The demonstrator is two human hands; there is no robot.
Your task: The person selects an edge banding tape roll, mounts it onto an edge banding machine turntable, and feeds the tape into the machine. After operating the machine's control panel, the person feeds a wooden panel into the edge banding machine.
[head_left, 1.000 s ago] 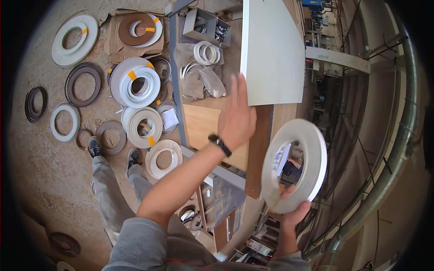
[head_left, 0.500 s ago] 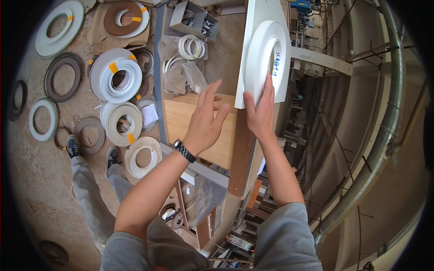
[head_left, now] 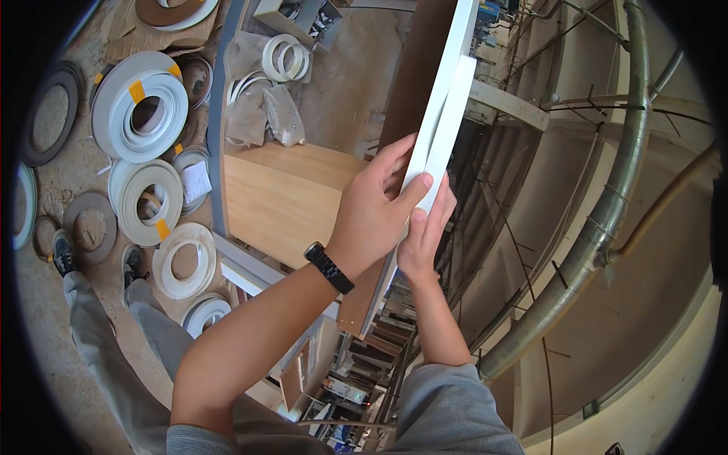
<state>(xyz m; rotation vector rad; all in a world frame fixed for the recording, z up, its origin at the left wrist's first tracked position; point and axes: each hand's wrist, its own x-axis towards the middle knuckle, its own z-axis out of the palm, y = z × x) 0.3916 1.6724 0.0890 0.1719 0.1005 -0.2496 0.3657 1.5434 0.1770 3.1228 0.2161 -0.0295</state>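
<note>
In the head view, a white roll of edge banding [head_left: 449, 121], seen edge-on, is pressed flat against a white panel [head_left: 438, 91] that stands on its edge just right of the frame's centre and runs up to the top edge. The roll is clamped from both sides: the left hand [head_left: 375, 212] is closed around panel and roll with the thumb laid across the roll's white rim, and the right hand [head_left: 426, 231] is pressed against the far side, its fingers curled up onto the roll. A black wristwatch [head_left: 329, 267] is worn on the left wrist. Behind the panel a light wooden board [head_left: 280, 193] is seen at centre left, partly hidden by the left hand. Further out, on the floor at the left of the frame, about ten coils of banding are scattered, among them a large white coil [head_left: 144, 106] with yellow tape. A curved metal duct [head_left: 607, 212] is seen along the right side.
</note>
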